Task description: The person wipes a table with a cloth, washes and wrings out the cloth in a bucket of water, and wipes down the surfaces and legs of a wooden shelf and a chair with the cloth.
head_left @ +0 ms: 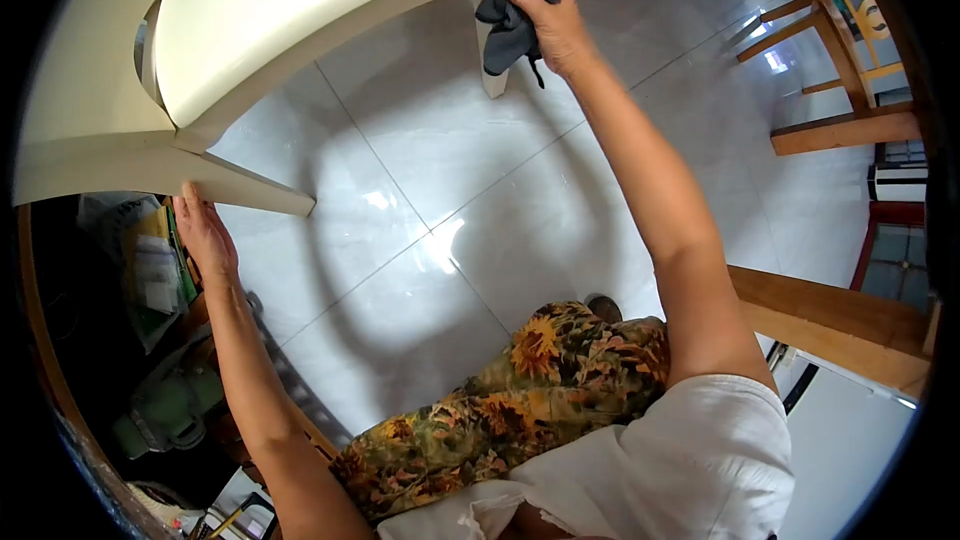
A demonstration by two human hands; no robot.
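A cream-coloured chair (300, 25) with a smooth curved seat fills the upper left, its legs pointing down toward the tiled floor. Bunched in my right hand (560, 30) is a dark grey cloth (520, 5), pressed round the top of the chair leg at the seat's far corner. My left hand (207, 235) is at the chair's lower left, its fingertips against the underside of the cream frame near another leg (265, 185). Those fingers look extended, with nothing visible in them.
Grey glossy tiles (430, 230) cover the floor. Wooden chair frames (840, 50) stand at the upper right, above a wooden beam (830, 315). At the left is a dark shelf space with papers (150, 260) and a green bag (170, 410).
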